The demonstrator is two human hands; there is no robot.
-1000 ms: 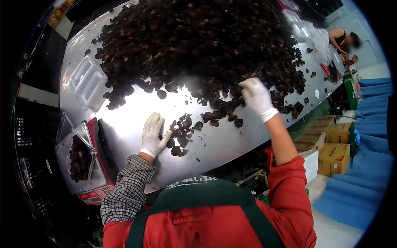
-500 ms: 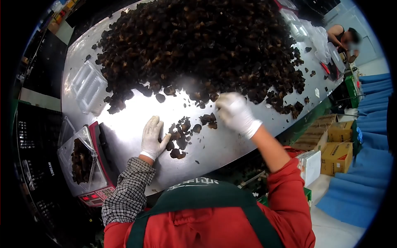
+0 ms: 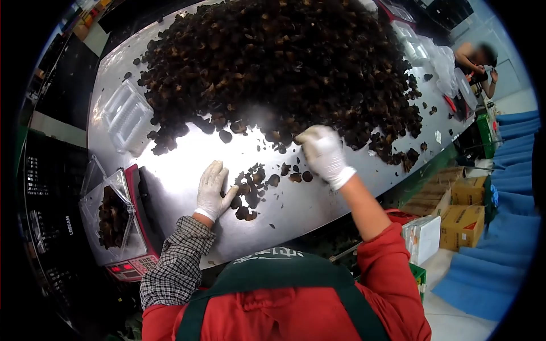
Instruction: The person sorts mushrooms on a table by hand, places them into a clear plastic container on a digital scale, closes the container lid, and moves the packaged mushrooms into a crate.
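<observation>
My left hand (image 3: 212,190), in a white glove, lies on the metal table with fingers stretched out, beside a small cluster of dark wood ear mushrooms (image 3: 250,184). Its thumb points toward the nearest pieces. At the front edge of a large heap of wood ear mushrooms (image 3: 273,62) is my right hand (image 3: 323,153), also gloved. The fingers of that hand are curled together, and whatever is between them is hidden. A few loose pieces (image 3: 295,177) lie on the table just below it.
On the left, a red-trimmed scale (image 3: 138,216) bears a clear plastic box (image 3: 126,236) of mushrooms. A clear tray (image 3: 128,116) lies farther up. More plastic boxes (image 3: 413,48) and a bag (image 3: 443,65) are at the far right, near another person (image 3: 476,59). Cardboard boxes (image 3: 460,226) stand beyond the table.
My right hand has shifted slightly against the heap's edge. Below it, the small pieces are now more spread out. My left hand stays in place, and the other person has moved an arm.
</observation>
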